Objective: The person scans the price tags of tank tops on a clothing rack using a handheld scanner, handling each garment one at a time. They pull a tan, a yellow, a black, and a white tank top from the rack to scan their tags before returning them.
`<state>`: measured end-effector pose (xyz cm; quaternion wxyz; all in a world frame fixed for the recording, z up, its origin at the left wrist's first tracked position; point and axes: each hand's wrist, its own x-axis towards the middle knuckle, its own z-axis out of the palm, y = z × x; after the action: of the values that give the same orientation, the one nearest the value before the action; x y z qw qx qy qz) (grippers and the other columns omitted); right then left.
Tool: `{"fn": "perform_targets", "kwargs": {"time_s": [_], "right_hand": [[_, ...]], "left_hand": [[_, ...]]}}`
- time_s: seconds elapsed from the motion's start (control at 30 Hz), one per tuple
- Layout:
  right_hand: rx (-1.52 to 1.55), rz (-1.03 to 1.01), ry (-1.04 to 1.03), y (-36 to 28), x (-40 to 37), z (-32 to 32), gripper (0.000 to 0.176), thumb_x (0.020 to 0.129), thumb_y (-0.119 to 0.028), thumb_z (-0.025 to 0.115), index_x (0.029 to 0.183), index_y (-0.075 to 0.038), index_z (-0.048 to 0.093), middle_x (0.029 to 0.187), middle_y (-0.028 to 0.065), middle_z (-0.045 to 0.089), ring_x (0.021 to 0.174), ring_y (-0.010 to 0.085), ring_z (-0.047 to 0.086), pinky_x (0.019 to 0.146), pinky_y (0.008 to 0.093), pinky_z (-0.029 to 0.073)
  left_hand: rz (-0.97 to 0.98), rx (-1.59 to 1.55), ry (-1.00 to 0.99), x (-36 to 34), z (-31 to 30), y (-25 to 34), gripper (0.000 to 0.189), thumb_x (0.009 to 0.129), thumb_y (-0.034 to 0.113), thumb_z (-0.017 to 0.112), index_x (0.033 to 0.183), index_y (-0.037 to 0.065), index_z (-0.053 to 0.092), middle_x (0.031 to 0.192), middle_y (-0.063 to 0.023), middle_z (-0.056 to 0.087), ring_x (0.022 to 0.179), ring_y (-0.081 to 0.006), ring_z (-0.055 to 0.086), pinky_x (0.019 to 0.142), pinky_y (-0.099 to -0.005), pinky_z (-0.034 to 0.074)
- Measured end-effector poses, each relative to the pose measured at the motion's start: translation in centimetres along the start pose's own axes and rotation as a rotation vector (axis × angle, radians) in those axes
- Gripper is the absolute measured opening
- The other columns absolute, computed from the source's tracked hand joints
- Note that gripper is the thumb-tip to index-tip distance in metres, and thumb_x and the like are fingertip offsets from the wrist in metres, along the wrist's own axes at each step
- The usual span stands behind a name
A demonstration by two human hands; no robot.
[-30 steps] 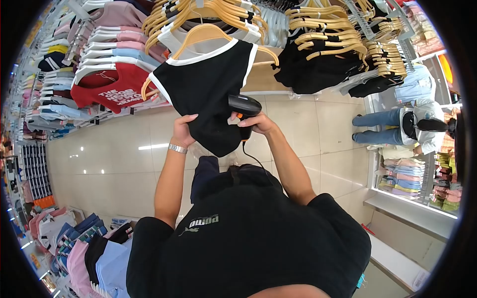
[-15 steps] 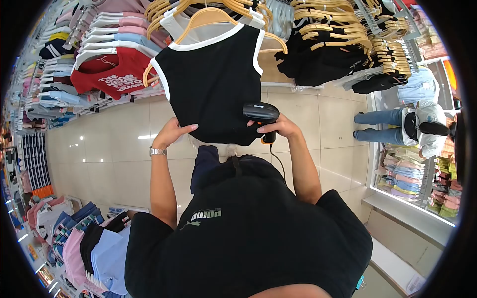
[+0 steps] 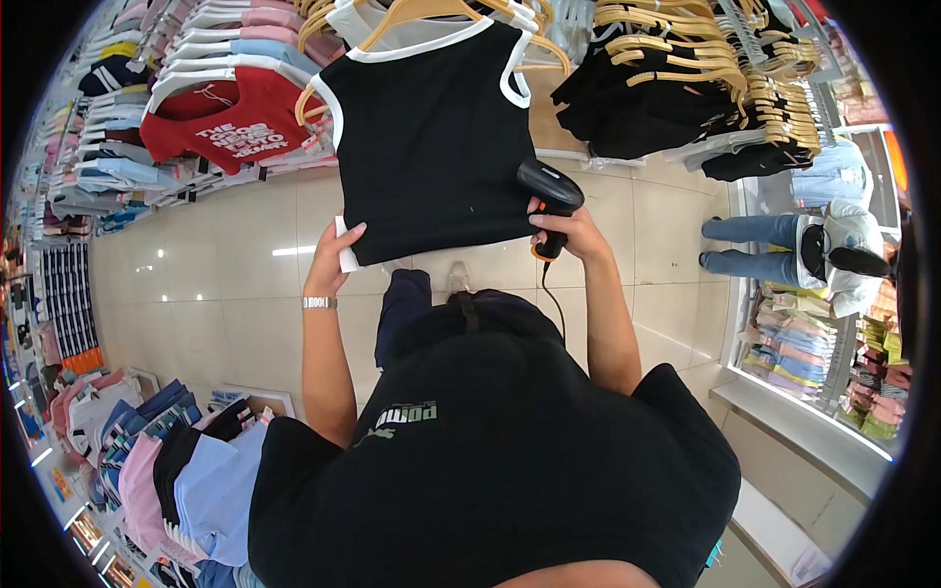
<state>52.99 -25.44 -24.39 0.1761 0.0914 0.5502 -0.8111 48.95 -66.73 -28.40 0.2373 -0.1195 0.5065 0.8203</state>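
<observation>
A black sleeveless top (image 3: 436, 147) with white trim hangs from a wooden hanger (image 3: 402, 14) on the rack ahead, its hem spread toward me. At its lower left corner my left hand (image 3: 336, 253) pinches the hem, where a white tag or label (image 3: 347, 245) shows. My right hand (image 3: 574, 233) is closed round the handle of a black barcode scanner (image 3: 551, 188), and its fingertips touch the lower right corner of the top. A cable (image 3: 555, 302) runs down from the scanner.
A red top (image 3: 230, 122) and other hanging clothes line the rack at the left. Black garments (image 3: 657, 108) hang at the right. Another person (image 3: 823, 250) stands by shelves at the far right. Folded clothes (image 3: 211, 490) lie at the lower left.
The hem has been pulled out wider and flatter, and the white label now shows. My right hand and the scanner have moved right and slightly up; my left hand has shifted slightly left.
</observation>
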Motion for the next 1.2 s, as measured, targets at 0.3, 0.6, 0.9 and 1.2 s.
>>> {"fn": "perform_targets", "kwargs": {"time_s": [0.3, 0.6, 0.9, 1.2], "right_hand": [[0.003, -0.037, 0.089, -0.3, 0.3, -1.5, 0.021, 0.080, 0.006, 0.070, 0.099, -0.002, 0.063, 0.087, 0.0053, 0.063, 0.059, 0.0127, 0.059, 0.063, 0.0352, 0.058], [-0.167, 0.003, 0.018, 0.3, 0.8, 1.5, 0.045, 0.079, 0.005, 0.075, 0.121, -0.001, 0.060, 0.100, 0.0067, 0.069, 0.071, 0.0133, 0.065, 0.065, 0.0302, 0.056], [-0.423, 0.006, 0.038, 1.6, 2.2, 2.1, 0.033, 0.081, -0.008, 0.079, 0.110, 0.001, 0.068, 0.101, 0.0067, 0.072, 0.080, 0.0131, 0.066, 0.072, 0.0308, 0.055], [-0.611, 0.018, 0.065, 3.6, 2.1, 1.9, 0.036, 0.078, -0.022, 0.082, 0.103, 0.001, 0.067, 0.084, 0.0042, 0.065, 0.075, 0.0140, 0.056, 0.071, 0.0311, 0.048]], "left_hand": [[0.073, -0.078, -0.009, 0.5, -0.7, 0.4, 0.043, 0.095, 0.002, 0.060, 0.136, -0.002, 0.050, 0.126, -0.0117, 0.063, 0.115, -0.0213, 0.063, 0.101, -0.0328, 0.049], [0.025, -0.420, -0.188, 1.6, 1.4, -0.2, 0.052, 0.107, 0.041, 0.038, 0.135, -0.001, 0.053, 0.129, -0.0138, 0.064, 0.118, -0.0265, 0.063, 0.106, -0.0396, 0.048], [0.130, -0.288, -0.102, 2.9, 4.1, -1.1, 0.032, 0.107, 0.027, 0.045, 0.125, 0.003, 0.057, 0.108, -0.0062, 0.069, 0.103, -0.0156, 0.067, 0.093, -0.0324, 0.054], [0.117, 0.083, -0.034, 1.8, 7.3, 0.3, 0.027, 0.096, 0.024, 0.068, 0.104, 0.008, 0.047, 0.078, -0.0007, 0.058, 0.061, -0.0108, 0.065, 0.052, -0.0326, 0.061]]}}
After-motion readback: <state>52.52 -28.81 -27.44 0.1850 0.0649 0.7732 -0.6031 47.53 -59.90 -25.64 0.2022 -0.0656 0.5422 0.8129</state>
